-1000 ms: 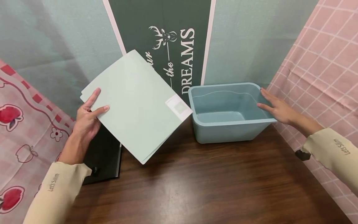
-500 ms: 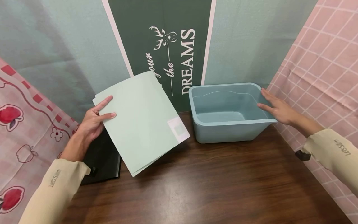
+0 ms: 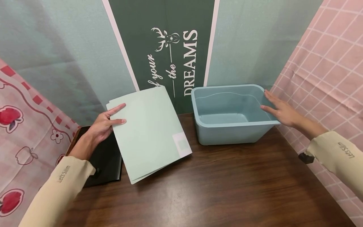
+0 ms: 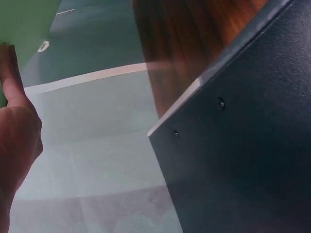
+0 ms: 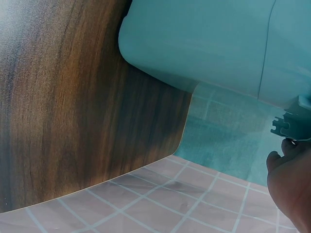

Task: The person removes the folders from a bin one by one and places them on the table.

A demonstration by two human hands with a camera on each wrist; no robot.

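My left hand point(image 3: 100, 126) holds a pale green file folder point(image 3: 147, 132) by its left edge, thumb and index finger lying across its front face. A white label point(image 3: 182, 144) sits at the folder's lower right corner, and its sheets part slightly along the bottom edge. In the left wrist view the folder point(image 4: 24, 24) shows only at the upper left. My right hand point(image 3: 283, 108) grips the right end of a blue plastic bin point(image 3: 227, 135), thumb over the rim, with curled fingers point(image 5: 286, 150) under the rim outside. The bin's visible inside floor is bare.
A black, flat-sided case point(image 3: 107, 160), rivets on its face in the left wrist view, lies under my left wrist. The brown wooden table point(image 3: 198, 189) is bordered by a red-patterned cloth point(image 3: 31, 135), a pink checked cloth point(image 3: 334, 63) and a grey-green backdrop point(image 3: 246, 41).
My left hand has brought the folder down and to the right, turning it more upright. More of the backdrop's lettering shows. The right hand and bin have stayed put.
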